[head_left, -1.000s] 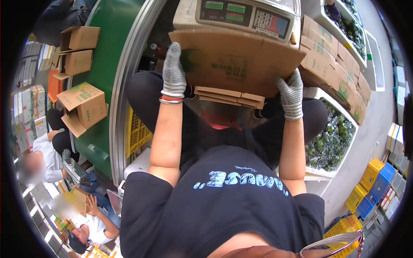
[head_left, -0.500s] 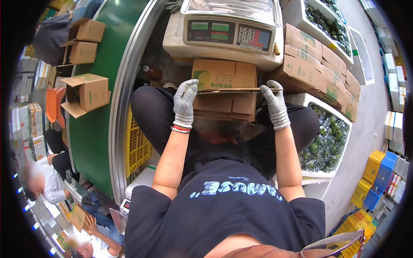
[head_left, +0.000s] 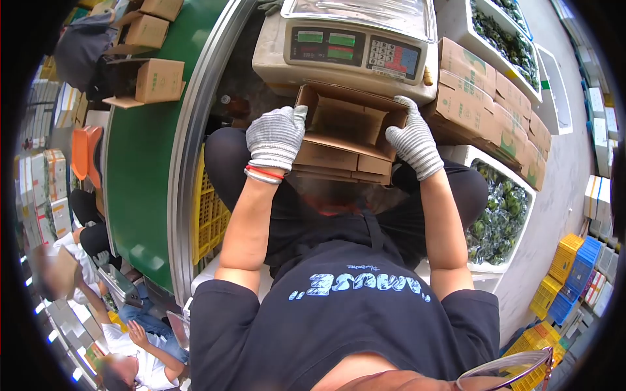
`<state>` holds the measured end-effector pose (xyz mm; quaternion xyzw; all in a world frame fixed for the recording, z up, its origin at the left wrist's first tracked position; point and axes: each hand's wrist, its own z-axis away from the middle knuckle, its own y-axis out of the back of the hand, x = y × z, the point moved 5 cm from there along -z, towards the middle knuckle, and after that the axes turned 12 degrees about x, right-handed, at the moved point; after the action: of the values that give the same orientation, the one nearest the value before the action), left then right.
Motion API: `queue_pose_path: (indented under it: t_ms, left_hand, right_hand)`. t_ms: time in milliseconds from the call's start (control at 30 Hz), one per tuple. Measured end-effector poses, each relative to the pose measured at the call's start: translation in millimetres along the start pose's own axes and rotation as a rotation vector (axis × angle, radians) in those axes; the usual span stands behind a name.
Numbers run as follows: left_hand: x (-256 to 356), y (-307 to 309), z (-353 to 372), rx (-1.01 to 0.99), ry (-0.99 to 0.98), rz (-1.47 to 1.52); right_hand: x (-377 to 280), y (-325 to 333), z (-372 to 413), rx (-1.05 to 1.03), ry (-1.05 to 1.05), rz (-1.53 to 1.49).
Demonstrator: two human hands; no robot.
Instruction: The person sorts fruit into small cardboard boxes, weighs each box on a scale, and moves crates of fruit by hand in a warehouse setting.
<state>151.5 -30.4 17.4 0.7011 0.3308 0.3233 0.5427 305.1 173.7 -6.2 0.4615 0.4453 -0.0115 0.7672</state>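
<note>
A cardboard box (head_left: 342,124), its top facing me and its sides spread into a rectangle, is between my two gloved hands. My left hand (head_left: 277,135), in a grey-striped white glove, grips its left end. On the right end, my right hand (head_left: 415,140) in a matching glove has its thumb and fingers closed around the wall. Below the box lie more folded cardboard pieces (head_left: 326,158), partly hidden by it. Just beyond stands a weighing scale (head_left: 355,52) with a lit display and keypad.
A green conveyor belt (head_left: 140,202) with a metal rail runs along the left, carrying open boxes (head_left: 160,79). On the right are packed cartons (head_left: 466,107) and a white foam crate (head_left: 525,215) of bagged green produce. Co-workers (head_left: 140,352) sit at lower left.
The flat folded cardboard between my hands has opened into a box shape. The boxes on the belt have shifted up in view.
</note>
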Motion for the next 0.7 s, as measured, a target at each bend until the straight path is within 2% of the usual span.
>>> queue_pose_path:
  t_ms: [33, 100, 167, 200, 267, 333, 367, 400, 467, 500, 533, 600, 633, 667, 700]
  left_hand:
    - [1, 11, -6, 0.007, -0.008, 0.004]
    - [5, 15, -12, -0.031, -0.032, 0.028]
    - [18, 3, -17, -0.179, -0.003, -0.01]
    - [27, -19, -21, -0.298, -0.043, 0.007]
    - [33, -41, -22, -0.533, -0.054, 0.069]
    - [25, -44, -27, -0.55, -0.038, 0.149]
    - [20, -45, -24, -0.582, -0.004, 0.238]
    - [17, -46, -23, -0.608, 0.031, 0.327]
    - [18, -49, -25, -0.579, 0.043, 0.299]
    - [19, -50, -23, -0.567, 0.046, 0.285]
    - [19, -48, -24, -0.543, 0.093, 0.363]
    - [20, -44, -28, -0.482, 0.193, 0.518]
    - [12, -58, -25, -0.357, 0.26, 0.874]
    - [9, -49, -21, -0.516, 0.411, 1.022]
    - [6, -45, -14, -0.46, 0.476, 1.339]
  right_hand:
    - [-16, 5, 5, 0.091, 0.138, 0.057]
    - [-28, 3, 5, 0.01, 0.159, 0.17]
    - [-21, -11, 1, -0.024, 0.123, 0.302]
    - [-9, -23, -8, -0.006, 0.041, 0.197]
    - [-4, -16, -7, 0.298, 0.11, 0.113]
    - [-9, -1, 2, 0.587, 0.287, -0.077]
    - [-15, 7, 13, 0.521, 0.188, -0.218]
    - [-24, 6, 23, 0.223, 0.03, -0.332]
    - [-48, 1, 36, 0.074, 0.541, -0.065]
    - [-53, -7, 35, 0.003, 0.668, -0.078]
    - [-49, -19, 30, -0.141, 0.659, -0.023]
    - [-44, -30, 13, -0.251, 0.624, 0.059]
    - [-42, -30, 8, -0.24, 0.611, 0.056]
    - [-43, -29, 8, -0.352, 0.46, 0.054]
    - [-39, -31, 3, -0.362, 0.393, 0.027]
